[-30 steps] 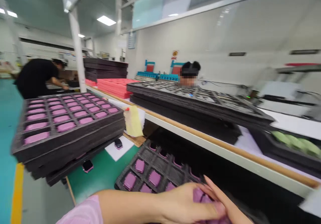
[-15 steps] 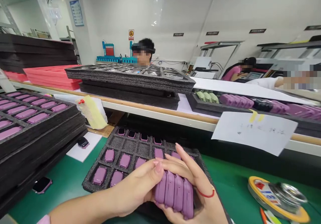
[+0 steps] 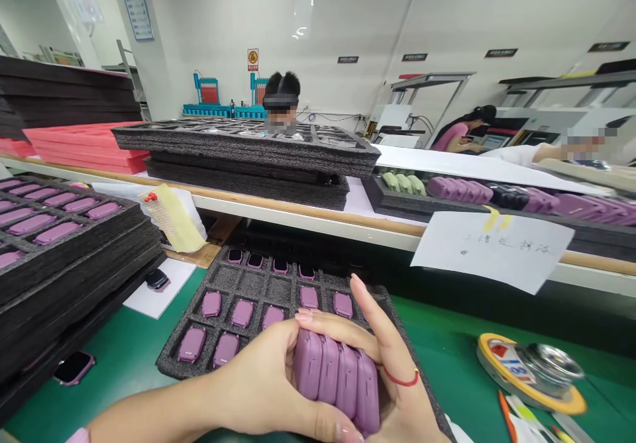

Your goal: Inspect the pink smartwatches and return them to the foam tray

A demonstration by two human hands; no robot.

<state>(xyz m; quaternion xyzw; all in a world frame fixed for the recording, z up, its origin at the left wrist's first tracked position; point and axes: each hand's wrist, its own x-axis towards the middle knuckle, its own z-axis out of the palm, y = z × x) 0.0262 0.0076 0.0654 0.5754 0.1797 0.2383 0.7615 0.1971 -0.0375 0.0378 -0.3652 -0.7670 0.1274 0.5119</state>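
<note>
A row of several purple watch cases [image 3: 338, 380] is pressed side by side between my two hands, their edges facing me. My left hand [image 3: 278, 373] grips the row from the left, with its thumb along the lower front. From the right, my right hand [image 3: 392, 377] cups the cases; some fingers wrap over the top and one points upward. A red cord circles a finger of that hand. Beneath and behind them lies a black foam tray [image 3: 173, 357], its pockets holding purple cases [image 3: 242, 312] and, along the far row, dark-screened watches [image 3: 281, 265].
Foam trays with purple cases [image 3: 58, 232] are stacked at left. A dark-screened watch [image 3: 74, 368] lies on the green mat [image 3: 119, 350], another on white card [image 3: 163, 287]. A tape roll [image 3: 497, 370] sits right. The shelf [image 3: 298, 214] holds more trays; people sit beyond.
My left thumb has moved from the top of the purple cases down to their lower front. The row has shifted slightly left in view, and the camera has turned a little.
</note>
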